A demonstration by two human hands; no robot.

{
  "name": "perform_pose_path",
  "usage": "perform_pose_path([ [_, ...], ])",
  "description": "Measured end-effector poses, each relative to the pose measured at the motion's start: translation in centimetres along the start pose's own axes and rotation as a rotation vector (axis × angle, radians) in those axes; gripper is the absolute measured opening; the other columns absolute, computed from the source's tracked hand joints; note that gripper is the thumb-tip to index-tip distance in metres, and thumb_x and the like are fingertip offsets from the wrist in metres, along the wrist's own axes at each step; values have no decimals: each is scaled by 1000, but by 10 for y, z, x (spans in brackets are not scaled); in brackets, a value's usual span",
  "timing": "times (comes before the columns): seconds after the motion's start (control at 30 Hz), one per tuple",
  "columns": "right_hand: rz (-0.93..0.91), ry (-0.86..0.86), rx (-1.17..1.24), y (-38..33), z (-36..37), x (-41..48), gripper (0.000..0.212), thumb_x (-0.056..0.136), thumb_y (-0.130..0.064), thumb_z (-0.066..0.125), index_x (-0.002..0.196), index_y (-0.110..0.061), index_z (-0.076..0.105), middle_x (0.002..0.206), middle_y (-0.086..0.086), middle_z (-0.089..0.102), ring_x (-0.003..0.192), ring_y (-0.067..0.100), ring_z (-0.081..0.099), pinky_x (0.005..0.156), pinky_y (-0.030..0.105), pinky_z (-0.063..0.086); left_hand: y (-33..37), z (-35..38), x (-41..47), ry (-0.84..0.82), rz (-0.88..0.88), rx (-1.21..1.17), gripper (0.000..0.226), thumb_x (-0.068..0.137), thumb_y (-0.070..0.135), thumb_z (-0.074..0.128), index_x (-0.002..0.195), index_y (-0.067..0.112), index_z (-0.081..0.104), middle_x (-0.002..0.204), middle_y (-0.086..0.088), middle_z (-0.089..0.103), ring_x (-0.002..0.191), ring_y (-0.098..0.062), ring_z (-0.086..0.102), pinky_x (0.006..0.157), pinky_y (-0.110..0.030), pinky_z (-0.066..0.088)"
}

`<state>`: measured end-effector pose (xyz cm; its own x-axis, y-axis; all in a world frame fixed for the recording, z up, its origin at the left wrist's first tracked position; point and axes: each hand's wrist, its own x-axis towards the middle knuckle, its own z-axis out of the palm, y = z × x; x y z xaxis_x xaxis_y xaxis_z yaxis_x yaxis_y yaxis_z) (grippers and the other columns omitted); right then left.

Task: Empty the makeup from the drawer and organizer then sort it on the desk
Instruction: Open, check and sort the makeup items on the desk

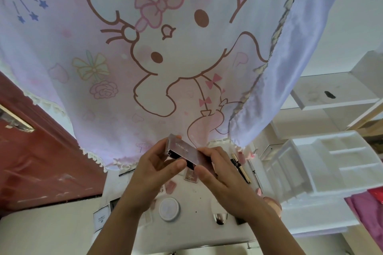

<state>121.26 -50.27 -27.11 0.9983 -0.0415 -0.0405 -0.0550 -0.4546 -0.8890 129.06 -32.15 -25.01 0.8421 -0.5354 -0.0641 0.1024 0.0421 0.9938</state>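
Observation:
A flat pink makeup palette (184, 150) with a dark inner edge is held above the white desk (196, 198). My left hand (154, 166) grips its left end and my right hand (215, 168) pinches its right end. Below them lie a round white compact (169, 209), small pink items (171, 186), a blush pan (191, 176) and dark-and-gold pens (241, 168). A white organizer (331, 163) with open compartments stands at the right.
A pink cartoon-print curtain (145, 47) hangs over the back of the desk. A red-brown door (41, 151) is at the left. White shelves (331, 93) rise at the right. A small white box (101, 218) and a silver item (220, 218) lie near the front.

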Motion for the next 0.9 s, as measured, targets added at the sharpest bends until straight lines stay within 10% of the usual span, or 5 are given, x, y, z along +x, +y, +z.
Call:
perform_pose_path([
  [0.4, -99, 88, -128, 17, 15, -1, 46, 92, -77, 26, 107, -36, 41, 108, -12, 39, 104, 12, 42, 90, 23, 39, 6, 12, -3, 21, 54, 56, 51, 78, 12, 73, 126, 19, 57, 117, -1, 72, 109, -21, 68, 83, -24, 56],
  [0.9, 165, -219, 346, 12, -20, 8, 83, 81, -64, 62, 151, -30, 36, 132, -12, 64, 120, 8, 62, 102, 37, 51, -9, 2, 3, -81, 196, 397, 71, 69, 14, 89, 125, 41, 56, 126, 11, 64, 120, -16, 61, 96, -24, 52],
])
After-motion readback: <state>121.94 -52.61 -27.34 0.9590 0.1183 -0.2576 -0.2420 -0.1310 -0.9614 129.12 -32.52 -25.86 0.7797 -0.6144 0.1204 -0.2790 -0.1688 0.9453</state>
